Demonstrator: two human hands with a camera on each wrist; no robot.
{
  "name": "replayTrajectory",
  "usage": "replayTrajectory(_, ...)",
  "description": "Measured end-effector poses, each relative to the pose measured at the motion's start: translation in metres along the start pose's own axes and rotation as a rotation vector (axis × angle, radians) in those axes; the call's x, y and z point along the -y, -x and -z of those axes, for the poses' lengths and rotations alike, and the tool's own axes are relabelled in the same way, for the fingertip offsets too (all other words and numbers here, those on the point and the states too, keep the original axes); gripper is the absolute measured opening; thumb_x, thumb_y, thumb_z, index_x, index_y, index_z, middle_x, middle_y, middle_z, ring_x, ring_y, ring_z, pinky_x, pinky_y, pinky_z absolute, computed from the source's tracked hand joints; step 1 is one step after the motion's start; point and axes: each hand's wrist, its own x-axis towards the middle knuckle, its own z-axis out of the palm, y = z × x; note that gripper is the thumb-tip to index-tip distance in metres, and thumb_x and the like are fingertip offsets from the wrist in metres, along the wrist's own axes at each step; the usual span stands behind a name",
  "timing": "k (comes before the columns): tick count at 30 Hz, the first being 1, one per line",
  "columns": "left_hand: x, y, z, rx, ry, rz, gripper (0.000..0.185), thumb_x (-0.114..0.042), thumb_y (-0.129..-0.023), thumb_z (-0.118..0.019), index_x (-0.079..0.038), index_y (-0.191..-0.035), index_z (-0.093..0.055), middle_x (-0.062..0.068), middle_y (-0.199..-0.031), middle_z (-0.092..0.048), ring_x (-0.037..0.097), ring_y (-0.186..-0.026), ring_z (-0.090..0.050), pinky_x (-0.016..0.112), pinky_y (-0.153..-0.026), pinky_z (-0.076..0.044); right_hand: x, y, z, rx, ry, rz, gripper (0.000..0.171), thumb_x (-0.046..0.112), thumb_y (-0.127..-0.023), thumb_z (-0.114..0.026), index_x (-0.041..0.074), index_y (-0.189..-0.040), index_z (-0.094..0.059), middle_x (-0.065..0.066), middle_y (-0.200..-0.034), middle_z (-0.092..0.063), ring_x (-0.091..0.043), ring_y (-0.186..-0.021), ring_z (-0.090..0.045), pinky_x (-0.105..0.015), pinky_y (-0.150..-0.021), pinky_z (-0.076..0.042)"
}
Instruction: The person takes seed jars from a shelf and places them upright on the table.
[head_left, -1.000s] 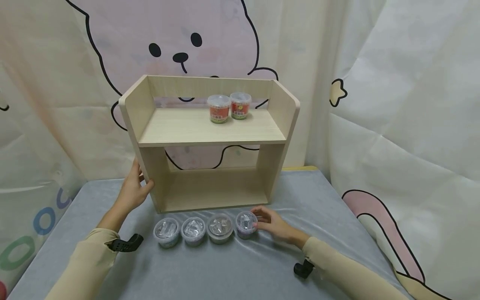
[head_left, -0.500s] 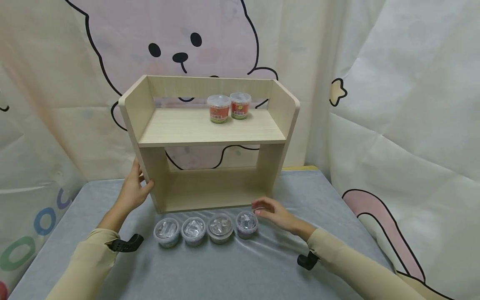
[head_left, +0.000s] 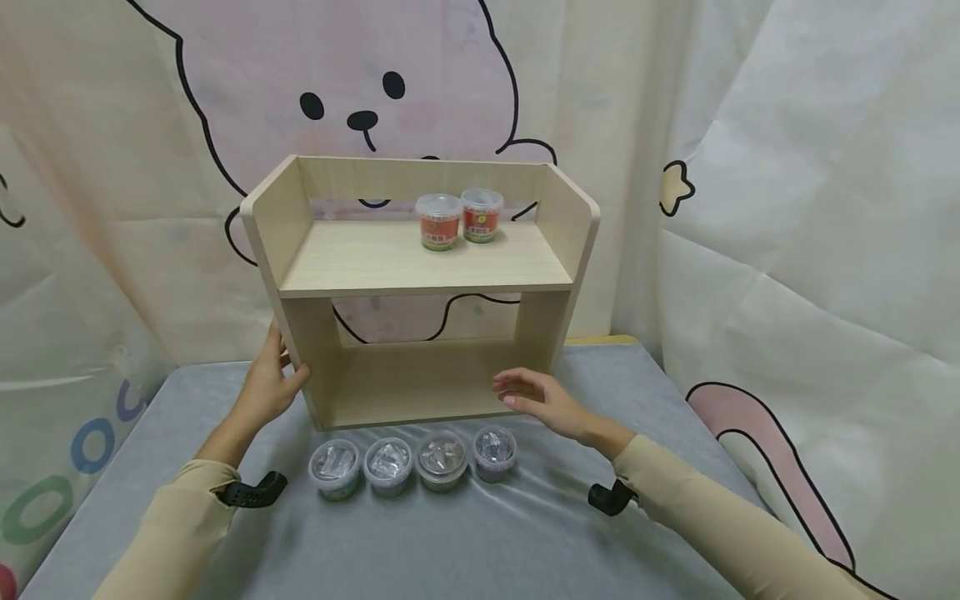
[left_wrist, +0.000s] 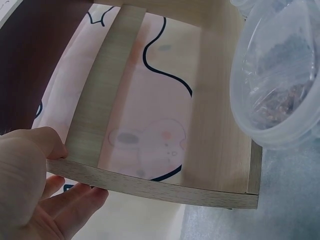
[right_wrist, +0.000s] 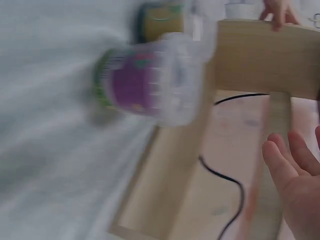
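Note:
A pale wooden two-tier shelf stands on the table. My left hand grips its left side panel, with the thumb on one side of the board and the fingers below it in the left wrist view. My right hand hovers in front of the lower tier's right end, fingers loosely extended and holding nothing. In front of the shelf stands a row of several lidded plastic cups. Nearest that hand is the rightmost cup, whose purple label shows in the right wrist view.
Two lidded cups with red labels, the left one and the right one, stand on the upper tier. A grey-blue cloth covers the table. Printed curtains hang behind and to the right.
My right hand has let go of the rightmost cup and risen away from it toward the shelf's lower tier. The left hand has stayed on the side panel.

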Motion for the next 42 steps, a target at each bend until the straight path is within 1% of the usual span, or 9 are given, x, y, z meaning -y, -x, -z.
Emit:
replayTrajectory(4,0.001,0.000,0.001,0.004,-0.013,0.003,0.098,0.005,-0.090,-0.057,-0.021,-0.164,0.002,0.041,-0.154,-0.032,0.068,-0.124,-0.047,0.073,-0.095,-0.048,0.020,-0.008,0.007,-0.004,0.024,0.025,0.043,0.013,-0.102,-0.055,-0.005,-0.140,-0.050,-0.027,-0.138,-0.057,-0.039,-0.130,-0.057,-0.031,-0.106,-0.054)
replayTrajectory(10,0.001,-0.001,0.001,0.011,-0.018,0.004,0.098,0.005,-0.090,-0.057,-0.022,-0.164,0.003,0.040,-0.155,-0.031,0.068,-0.124,-0.047,0.074,-0.095,-0.047,0.050,-0.020,0.017,0.005,0.036,0.051,0.045,0.011,-0.101,-0.054,-0.006,-0.142,-0.048,-0.025,-0.141,-0.056,-0.040,-0.134,-0.055,-0.026,-0.108,-0.051)
replayTrajectory(13,0.000,-0.001,0.001,0.013,-0.020,0.003,0.098,0.005,-0.090,-0.057,-0.021,-0.164,0.003,0.040,-0.155,-0.031,0.068,-0.122,-0.049,0.074,-0.094,-0.048,0.065,-0.026,0.022,0.007,0.033,0.062,0.046,0.011,-0.101,-0.053,-0.005,-0.143,-0.047,-0.025,-0.143,-0.056,-0.041,-0.134,-0.054,-0.030,-0.109,-0.051)
replayTrajectory(18,0.000,0.000,0.001,0.009,-0.010,-0.007,0.099,0.005,-0.090,-0.056,-0.022,-0.164,0.003,0.038,-0.157,-0.029,0.067,-0.121,-0.050,0.073,-0.094,-0.049,0.089,-0.034,0.028,-0.005,-0.006,0.081,0.049,0.011,-0.099,-0.052,-0.002,-0.146,-0.044,-0.027,-0.144,-0.054,-0.046,-0.137,-0.050,-0.042,-0.113,-0.049)
replayTrajectory(23,0.000,0.002,0.000,0.001,-0.003,-0.013,0.098,0.005,-0.090,-0.056,-0.021,-0.164,0.002,0.037,-0.158,-0.029,0.067,-0.122,-0.050,0.073,-0.095,-0.049,0.108,-0.044,0.030,-0.024,-0.050,0.111,0.053,0.012,-0.100,-0.051,-0.001,-0.150,-0.038,-0.026,-0.148,-0.050,-0.046,-0.140,-0.047,-0.038,-0.115,-0.048)
replayTrajectory(27,-0.001,0.001,-0.001,-0.008,-0.004,-0.008,0.097,0.005,-0.090,-0.056,-0.021,-0.164,0.000,0.035,-0.158,-0.030,0.067,-0.125,-0.048,0.073,-0.096,-0.047,0.120,-0.054,0.031,-0.044,-0.094,0.139,0.054,0.011,-0.101,-0.048,-0.001,-0.152,-0.034,-0.027,-0.150,-0.047,-0.043,-0.141,-0.046,-0.036,-0.116,-0.046)
replayTrajectory(31,-0.001,0.001,-0.002,-0.012,-0.003,-0.008,0.097,0.005,-0.089,-0.056,-0.020,-0.164,-0.001,0.035,-0.158,-0.030,0.067,-0.123,-0.049,0.073,-0.095,-0.048,0.128,-0.065,0.034,-0.061,-0.130,0.127,0.053,0.009,-0.101,-0.047,0.000,-0.152,-0.034,-0.028,-0.153,-0.043,-0.044,-0.143,-0.044,-0.042,-0.119,-0.042)
replayTrajectory(35,0.000,0.001,-0.001,-0.012,-0.006,-0.011,0.097,0.005,-0.089,-0.056,-0.020,-0.164,0.000,0.036,-0.157,-0.031,0.067,-0.121,-0.051,0.073,-0.094,-0.049,0.136,-0.077,0.038,-0.075,-0.118,0.098,0.053,0.011,-0.103,-0.047,0.001,-0.153,-0.033,-0.028,-0.156,-0.039,-0.041,-0.144,-0.044,-0.049,-0.122,-0.036)
replayTrajectory(42,0.001,0.001,-0.001,-0.010,-0.010,-0.009,0.096,0.005,-0.089,-0.057,-0.020,-0.164,-0.001,0.037,-0.156,-0.032,0.066,-0.118,-0.054,0.072,-0.092,-0.051,0.144,-0.103,0.045,-0.150,-0.056,0.058,0.057,0.020,-0.103,-0.050,0.009,-0.156,-0.031,-0.023,-0.158,-0.038,-0.037,-0.147,-0.042,-0.048,-0.122,-0.037)
